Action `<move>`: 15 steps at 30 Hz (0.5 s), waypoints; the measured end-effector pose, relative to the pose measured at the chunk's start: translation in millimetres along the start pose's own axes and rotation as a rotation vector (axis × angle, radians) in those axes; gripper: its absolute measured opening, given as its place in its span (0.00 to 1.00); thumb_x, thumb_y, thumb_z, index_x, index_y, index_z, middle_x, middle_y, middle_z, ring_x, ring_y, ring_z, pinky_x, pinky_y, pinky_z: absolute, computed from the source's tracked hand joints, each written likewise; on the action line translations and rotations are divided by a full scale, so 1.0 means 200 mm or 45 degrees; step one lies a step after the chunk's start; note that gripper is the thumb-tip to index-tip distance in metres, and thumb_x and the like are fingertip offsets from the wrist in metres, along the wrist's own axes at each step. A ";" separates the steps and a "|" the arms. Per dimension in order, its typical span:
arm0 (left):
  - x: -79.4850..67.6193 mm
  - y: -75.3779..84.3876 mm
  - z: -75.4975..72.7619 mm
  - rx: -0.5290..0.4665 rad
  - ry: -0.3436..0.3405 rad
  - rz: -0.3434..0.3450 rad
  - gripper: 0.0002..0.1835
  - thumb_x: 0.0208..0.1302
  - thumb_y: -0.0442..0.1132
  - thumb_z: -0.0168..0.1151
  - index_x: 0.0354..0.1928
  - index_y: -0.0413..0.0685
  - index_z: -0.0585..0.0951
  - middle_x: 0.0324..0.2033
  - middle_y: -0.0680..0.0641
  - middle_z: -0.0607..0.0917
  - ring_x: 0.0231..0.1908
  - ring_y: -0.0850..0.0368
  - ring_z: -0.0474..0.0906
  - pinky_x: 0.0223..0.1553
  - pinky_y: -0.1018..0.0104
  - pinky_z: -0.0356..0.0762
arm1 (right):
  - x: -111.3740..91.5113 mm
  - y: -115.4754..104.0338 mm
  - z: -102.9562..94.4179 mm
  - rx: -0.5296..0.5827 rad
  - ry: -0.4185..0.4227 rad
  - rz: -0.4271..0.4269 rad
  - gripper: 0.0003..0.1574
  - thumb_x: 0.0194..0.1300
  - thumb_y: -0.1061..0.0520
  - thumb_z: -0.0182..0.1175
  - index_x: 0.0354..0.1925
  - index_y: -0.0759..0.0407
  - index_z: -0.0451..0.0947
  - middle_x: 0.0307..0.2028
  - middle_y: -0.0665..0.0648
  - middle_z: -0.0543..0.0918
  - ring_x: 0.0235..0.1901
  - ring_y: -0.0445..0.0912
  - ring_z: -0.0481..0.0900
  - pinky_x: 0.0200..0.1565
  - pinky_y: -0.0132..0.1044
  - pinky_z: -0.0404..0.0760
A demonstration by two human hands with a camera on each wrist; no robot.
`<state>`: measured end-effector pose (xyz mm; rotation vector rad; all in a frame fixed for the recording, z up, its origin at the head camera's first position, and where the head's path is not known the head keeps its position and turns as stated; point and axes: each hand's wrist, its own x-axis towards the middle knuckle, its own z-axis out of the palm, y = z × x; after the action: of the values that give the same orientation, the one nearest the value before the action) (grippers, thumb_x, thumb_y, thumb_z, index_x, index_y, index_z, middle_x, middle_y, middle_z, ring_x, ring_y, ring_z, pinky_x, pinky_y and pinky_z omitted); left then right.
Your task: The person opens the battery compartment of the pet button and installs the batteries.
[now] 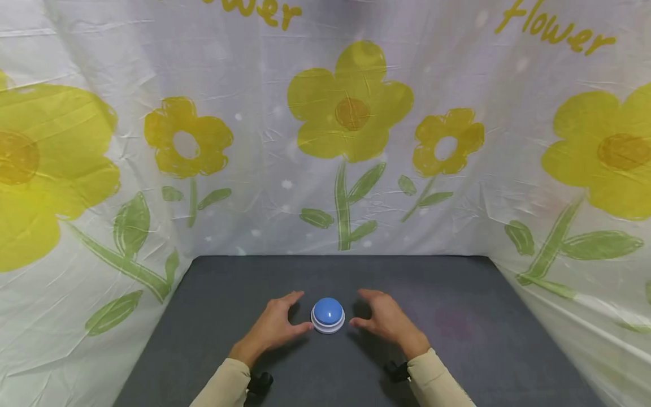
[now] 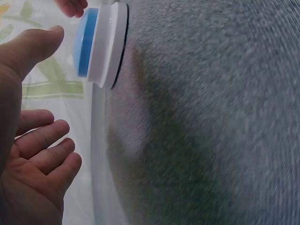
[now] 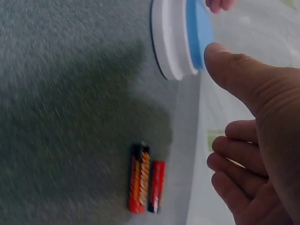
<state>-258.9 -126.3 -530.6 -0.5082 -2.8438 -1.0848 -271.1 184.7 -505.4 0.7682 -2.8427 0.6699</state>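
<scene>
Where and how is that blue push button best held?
Probably by the white base, from both sides, where the left hand and right hand flank it: the push button sits dome-up, and its smooth, rounded blue dome could slip or press down.

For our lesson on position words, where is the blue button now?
In the head view, the blue button sits at lower centre on the dark table between the left hand and right hand.

The button (image 1: 328, 312) looks smooth, glossy plastic, the tabletop (image 1: 458, 322) matt, rough.
</scene>
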 end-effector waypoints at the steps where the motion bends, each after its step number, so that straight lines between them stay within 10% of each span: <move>1: 0.01 0.00 0.01 0.003 -0.006 0.004 0.45 0.61 0.52 0.83 0.75 0.38 0.77 0.73 0.31 0.78 0.74 0.30 0.74 0.75 0.32 0.74 | 0.00 0.00 0.01 -0.001 -0.004 -0.001 0.46 0.61 0.47 0.83 0.67 0.73 0.79 0.63 0.70 0.86 0.63 0.65 0.85 0.66 0.61 0.85; 15: 0.06 -0.01 0.11 0.004 -0.099 -0.002 0.40 0.64 0.51 0.81 0.72 0.36 0.80 0.68 0.32 0.83 0.71 0.32 0.78 0.74 0.34 0.75 | 0.06 -0.05 0.13 0.010 -0.101 -0.060 0.41 0.61 0.48 0.83 0.63 0.71 0.83 0.58 0.68 0.89 0.60 0.62 0.88 0.63 0.60 0.87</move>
<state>-269.8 -108.9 -546.4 -0.5608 -2.9119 -1.0846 -276.8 159.1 -521.2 0.8791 -2.8845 0.6583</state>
